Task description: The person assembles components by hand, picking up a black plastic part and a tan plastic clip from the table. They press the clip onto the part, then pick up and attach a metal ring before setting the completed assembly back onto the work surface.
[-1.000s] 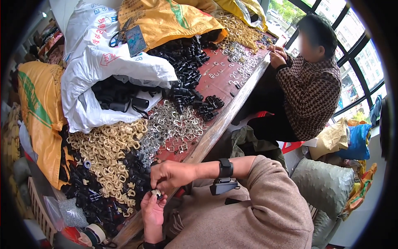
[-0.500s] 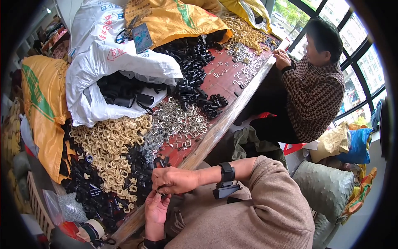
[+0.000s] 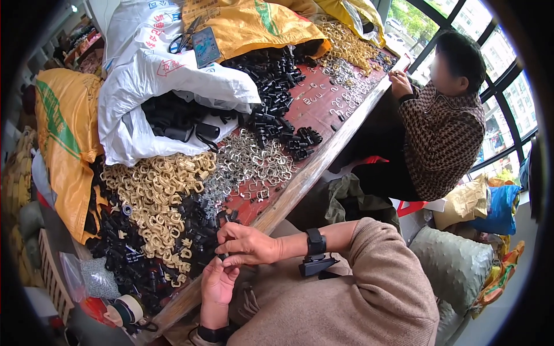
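Your right hand [image 3: 248,245] has drawn back onto your left hand [image 3: 218,282]; both now pinch one small black clip [image 3: 223,256] at the bench [image 3: 288,193] edge.

Wearer's upper body, seen from above. Both arms are clad in a loose, beige-brown knitted sweater with long sleeves; the sleeve on the right arm is pushed back from the wrist. A black wristband [image 3: 315,242] with a black clip-like device attached encircles the right wrist. A dark band [image 3: 212,333] circles the left wrist. Both hands are bare, without gloves or rings.
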